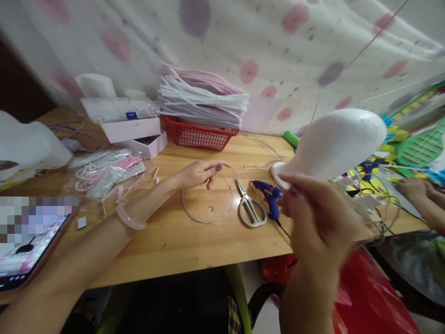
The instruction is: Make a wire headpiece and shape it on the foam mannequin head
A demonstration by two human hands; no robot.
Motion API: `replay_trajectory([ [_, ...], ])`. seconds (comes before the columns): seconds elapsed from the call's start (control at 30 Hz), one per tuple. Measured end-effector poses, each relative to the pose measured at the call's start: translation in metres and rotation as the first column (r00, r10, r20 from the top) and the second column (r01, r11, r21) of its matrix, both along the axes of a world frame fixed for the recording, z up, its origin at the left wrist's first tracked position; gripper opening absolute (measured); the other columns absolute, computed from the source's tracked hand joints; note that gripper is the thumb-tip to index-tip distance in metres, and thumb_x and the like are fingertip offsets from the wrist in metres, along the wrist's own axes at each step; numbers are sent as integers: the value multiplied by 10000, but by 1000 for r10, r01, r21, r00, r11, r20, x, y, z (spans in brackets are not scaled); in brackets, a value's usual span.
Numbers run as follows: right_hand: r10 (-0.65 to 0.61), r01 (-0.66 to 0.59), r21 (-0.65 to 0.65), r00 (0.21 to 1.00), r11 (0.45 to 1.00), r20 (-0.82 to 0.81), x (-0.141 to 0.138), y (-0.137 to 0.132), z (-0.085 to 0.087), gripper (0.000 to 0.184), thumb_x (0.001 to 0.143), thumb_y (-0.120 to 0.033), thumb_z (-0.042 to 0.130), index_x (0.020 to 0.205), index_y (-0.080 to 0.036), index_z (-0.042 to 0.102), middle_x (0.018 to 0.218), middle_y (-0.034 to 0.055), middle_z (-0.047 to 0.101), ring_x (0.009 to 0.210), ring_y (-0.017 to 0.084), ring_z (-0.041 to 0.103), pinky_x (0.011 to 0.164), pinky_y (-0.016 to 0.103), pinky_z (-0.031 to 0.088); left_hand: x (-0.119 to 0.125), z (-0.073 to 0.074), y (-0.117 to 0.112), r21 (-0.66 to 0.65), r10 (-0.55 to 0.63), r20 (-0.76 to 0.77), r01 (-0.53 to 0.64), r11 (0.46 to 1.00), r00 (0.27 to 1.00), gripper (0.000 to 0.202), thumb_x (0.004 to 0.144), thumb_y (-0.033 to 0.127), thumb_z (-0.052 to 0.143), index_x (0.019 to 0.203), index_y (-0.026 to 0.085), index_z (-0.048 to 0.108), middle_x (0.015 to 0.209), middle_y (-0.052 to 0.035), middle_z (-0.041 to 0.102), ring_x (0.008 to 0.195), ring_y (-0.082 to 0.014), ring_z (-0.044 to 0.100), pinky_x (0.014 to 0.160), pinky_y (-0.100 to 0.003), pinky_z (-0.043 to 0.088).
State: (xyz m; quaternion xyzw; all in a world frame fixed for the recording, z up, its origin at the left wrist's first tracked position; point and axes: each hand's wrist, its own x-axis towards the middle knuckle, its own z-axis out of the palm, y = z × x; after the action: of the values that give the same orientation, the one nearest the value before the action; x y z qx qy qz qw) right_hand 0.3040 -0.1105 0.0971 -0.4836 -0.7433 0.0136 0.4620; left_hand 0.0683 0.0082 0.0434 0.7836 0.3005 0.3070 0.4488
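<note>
My left hand [201, 174], with a pale bangle [130, 217] on the wrist, hovers over the far left rim of a thin wire ring [207, 222] that lies on the table. Its index finger is stretched out and the fingers are apart, with nothing visible in them. Close to the camera, my right hand [320, 222] is raised and blurred. Thumb and fingers are pressed together there, and whatever they may hold cannot be made out. Between the hands lie open-bladed scissors [251, 211] with cream handles and a blue glue gun [269, 195].
A white mannequin head [337, 139] stands behind my right hand. At the back, a red basket [200, 137] carries pipe cleaners [205, 99]. Bagged bead strings [111, 174] and a phone [34, 241] lie left. Another person's hands [424, 197] show at the right edge.
</note>
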Motion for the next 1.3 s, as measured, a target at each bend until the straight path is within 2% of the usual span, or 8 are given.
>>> replay_trajectory([
  [0.03, -80, 80, -36, 997, 996, -5, -3, 12, -4, 201, 959, -287, 498, 1093, -290, 647, 694, 2, 614, 566, 155, 563, 539, 305, 466, 0, -1, 1, 8, -8, 1, 8, 1000, 1000, 408, 1014, 326, 359, 1340, 152, 531, 554, 54, 548, 538, -96, 543, 574, -213, 406],
  [0.1, -88, 94, -189, 995, 978, 38, -8, 38, -20, 194, 931, -316, 532, 1073, -238, 637, 622, -22, 584, 535, 146, 546, 554, 295, 448, 0, -2, 1, 21, -18, 4, 18, 1000, 1000, 415, 1015, 336, 359, 1348, 152, 525, 557, 55, 552, 527, -92, 525, 573, -213, 401],
  [0.23, -5, 82, -390, 981, 917, 196, -12, 78, -53, 255, 912, -369, 555, 1091, -199, 619, 760, 20, 669, 651, 172, 595, 622, 289, 422, 0, -2, 1, 12, -14, 9, 14, 1000, 1000, 406, 1011, 314, 363, 1338, 144, 534, 545, 62, 550, 477, -80, 467, 542, -210, 371],
  [0.43, 53, 45, -346, 962, 937, 269, -15, 92, -64, 200, 963, -311, 459, 868, -209, 603, 710, 32, 644, 660, 191, 575, 630, 278, 382, 1, -2, 1, 3, -10, 1, 10, 1000, 1000, 411, 1008, 317, 366, 1340, 146, 537, 547, 61, 554, 473, -80, 465, 542, -212, 369],
  [0.57, 66, 37, -331, 953, 943, 295, -18, 96, -69, 187, 979, -330, 440, 906, -211, 564, 774, 49, 666, 680, 197, 589, 638, 274, 379, 2, -2, 1, 22, -30, 17, 30, 999, 999, 420, 1007, 318, 358, 1347, 145, 534, 543, 61, 545, 478, -82, 465, 541, -211, 368],
  [0.7, 53, 66, -324, 937, 944, 346, -19, 97, -74, 209, 977, -293, 426, 822, -222, 548, 728, 52, 657, 687, 212, 597, 636, 277, 363, 3, -2, 0, 3, -24, 16, 24, 1000, 1000, 410, 1009, 325, 365, 1344, 160, 535, 545, 65, 543, 477, -80, 460, 537, -210, 367],
  [1.07, 63, 48, -360, 955, 932, 291, -19, 97, -81, 199, 971, -248, 409, 847, -224, 561, 775, 63, 709, 717, 208, 650, 662, 267, 408, 4, -8, 2, 5, -46, 27, 46, 999, 999, 403, 1006, 325, 375, 1338, 166, 540, 546, 58, 550, 522, -94, 538, 561, -215, 388],
  [1.3, 62, 38, -373, 966, 927, 252, -16, 98, -87, 214, 982, -292, 422, 836, -224, 563, 813, 64, 728, 752, 206, 666, 690, 271, 424, 3, -8, 2, 6, -40, 13, 39, 999, 999, 435, 1009, 361, 358, 1354, 160, 531, 544, 55, 555, 473, -86, 466, 539, -214, 371],
])
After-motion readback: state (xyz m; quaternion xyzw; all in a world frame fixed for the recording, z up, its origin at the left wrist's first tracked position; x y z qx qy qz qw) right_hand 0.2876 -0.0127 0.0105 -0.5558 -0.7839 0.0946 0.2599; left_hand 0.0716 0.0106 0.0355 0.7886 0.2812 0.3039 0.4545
